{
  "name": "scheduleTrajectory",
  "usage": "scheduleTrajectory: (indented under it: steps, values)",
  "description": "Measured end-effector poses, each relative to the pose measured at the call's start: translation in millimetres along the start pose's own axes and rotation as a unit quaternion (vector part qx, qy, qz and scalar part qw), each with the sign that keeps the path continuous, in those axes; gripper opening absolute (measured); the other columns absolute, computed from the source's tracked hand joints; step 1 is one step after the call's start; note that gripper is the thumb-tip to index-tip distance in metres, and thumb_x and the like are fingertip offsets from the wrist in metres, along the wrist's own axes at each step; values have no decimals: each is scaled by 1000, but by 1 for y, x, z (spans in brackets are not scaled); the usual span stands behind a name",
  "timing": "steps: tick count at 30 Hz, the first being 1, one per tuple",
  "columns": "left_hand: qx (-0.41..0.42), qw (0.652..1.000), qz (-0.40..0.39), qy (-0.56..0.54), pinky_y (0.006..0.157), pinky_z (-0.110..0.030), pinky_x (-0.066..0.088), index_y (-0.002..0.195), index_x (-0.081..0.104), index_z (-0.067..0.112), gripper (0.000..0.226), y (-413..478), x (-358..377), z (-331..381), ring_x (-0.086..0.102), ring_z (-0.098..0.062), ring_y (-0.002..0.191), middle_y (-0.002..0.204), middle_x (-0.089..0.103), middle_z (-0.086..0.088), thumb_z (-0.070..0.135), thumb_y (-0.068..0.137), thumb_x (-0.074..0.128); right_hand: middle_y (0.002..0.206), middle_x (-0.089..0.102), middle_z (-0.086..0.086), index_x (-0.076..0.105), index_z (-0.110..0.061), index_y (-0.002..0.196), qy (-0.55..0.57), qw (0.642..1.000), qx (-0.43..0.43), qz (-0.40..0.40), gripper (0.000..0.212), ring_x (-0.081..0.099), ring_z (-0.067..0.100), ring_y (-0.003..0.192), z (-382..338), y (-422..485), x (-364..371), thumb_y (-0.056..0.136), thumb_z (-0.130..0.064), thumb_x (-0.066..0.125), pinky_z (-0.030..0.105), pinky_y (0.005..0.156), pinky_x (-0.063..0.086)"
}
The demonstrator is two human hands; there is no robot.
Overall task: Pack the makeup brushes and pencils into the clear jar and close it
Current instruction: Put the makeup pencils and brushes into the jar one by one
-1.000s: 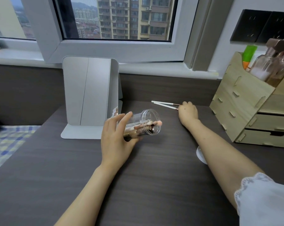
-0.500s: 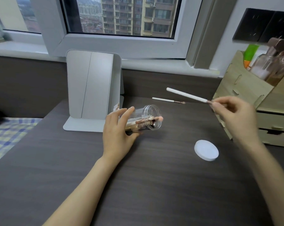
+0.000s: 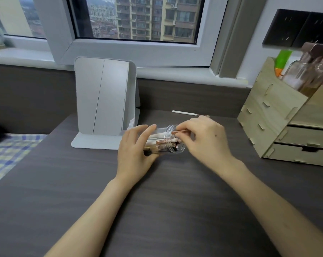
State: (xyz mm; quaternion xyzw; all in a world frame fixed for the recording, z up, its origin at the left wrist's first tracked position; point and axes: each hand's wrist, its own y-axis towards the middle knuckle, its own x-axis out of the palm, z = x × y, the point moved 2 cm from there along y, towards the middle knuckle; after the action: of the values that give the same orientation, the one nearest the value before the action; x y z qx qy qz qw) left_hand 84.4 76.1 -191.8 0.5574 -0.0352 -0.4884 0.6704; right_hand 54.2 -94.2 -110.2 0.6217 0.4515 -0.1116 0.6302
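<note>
- Head view: the clear jar (image 3: 170, 140) lies on its side on the dark desk (image 3: 175, 201), mouth turned to the person's right, just in front of the folding mirror (image 3: 105, 97).
- The left hand (image 3: 136, 153) wraps the jar's closed end, fingers (image 3: 145, 130) curled over the top and thumb beneath, gripping it steady.
- The right hand (image 3: 203, 140) is at the jar's mouth, fingers pinched shut on a rose-gold-ferruled brush (image 3: 179, 131) whose white handle already reaches inside among the other brushes and pencils.
- Half a second ago that brush was in the air over by the wooden organizer (image 3: 279, 125), held at its tip; it has since been carried across and started into the jar, while the left hand has kept the same hold.
- One white-handled brush (image 3: 186, 113) still lies on the desk behind the hands, near the back edge, so packing is not finished.
- The white lid, visible on the desk half a second ago, cannot be seen now; the right forearm probably hides it.
- My reading: this brush goes fully in, then the last one is fetched, then the jar is stood up and capped. The jar looks crowded, so ends poking past the rim could stop the lid seating.
</note>
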Motion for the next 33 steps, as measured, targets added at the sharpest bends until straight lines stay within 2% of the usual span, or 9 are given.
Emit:
scheduleTrajectory:
  steps: [3,6,10,14,25,27,30,32,33]
  values:
    - [-22,1000,14,-10,90,-23,34,125,50,20,71,1,0,-3,47,-20,106,117,59,-9,27,62,82,71,68,-12,73,-22,85,55,998,41,12,17,53,12,67,18,3,-12,80,-33,61,28,64,44]
    - [-29,999,19,-13,91,-20,32,124,54,16,71,2,0,-4,47,-19,105,116,60,-10,27,60,83,87,75,3,73,-15,90,54,987,145,49,18,63,25,82,69,15,-4,87,-18,56,37,75,49]
    - [-25,999,21,-12,91,-19,32,124,52,17,72,3,1,-5,46,-19,105,115,60,-11,27,60,83,122,64,11,63,-11,116,-78,963,227,-119,29,53,36,112,144,34,58,91,-14,47,40,92,45]
    - [-30,999,24,-11,92,-19,31,123,53,18,72,3,2,-7,47,-19,107,115,60,-10,28,60,85,133,54,13,52,-9,126,-153,937,211,-233,35,44,36,118,168,44,103,93,-11,41,42,94,40]
    - [-31,999,30,-5,91,-22,33,124,51,21,71,4,3,-8,47,-19,106,115,60,-11,34,62,82,114,59,17,62,0,108,-330,911,123,-217,30,50,35,106,166,45,109,87,1,40,39,85,41]
    - [-32,999,30,-5,91,-23,34,124,51,20,70,4,3,-8,47,-19,106,115,60,-11,35,62,81,111,61,19,60,1,105,-281,928,153,-193,25,54,37,103,156,41,97,88,1,42,41,81,43]
    - [-42,999,31,-7,90,-25,35,123,54,18,69,4,2,-8,46,-19,107,115,59,-9,35,62,80,99,68,17,64,-8,93,-66,964,247,-68,15,61,38,94,141,35,59,90,-16,52,41,77,48]
    - [-47,998,34,-7,88,-27,37,123,55,18,68,4,1,-8,46,-18,107,115,60,-9,36,62,79,87,71,8,66,-19,81,75,967,242,-4,9,65,22,83,123,27,20,87,-18,58,34,77,50]
    - [-50,998,37,-7,88,-27,38,122,56,17,68,4,1,-8,46,-18,106,115,60,-9,37,62,80,83,70,3,66,-21,80,117,967,224,15,10,64,8,77,110,20,-3,86,-16,60,24,75,50]
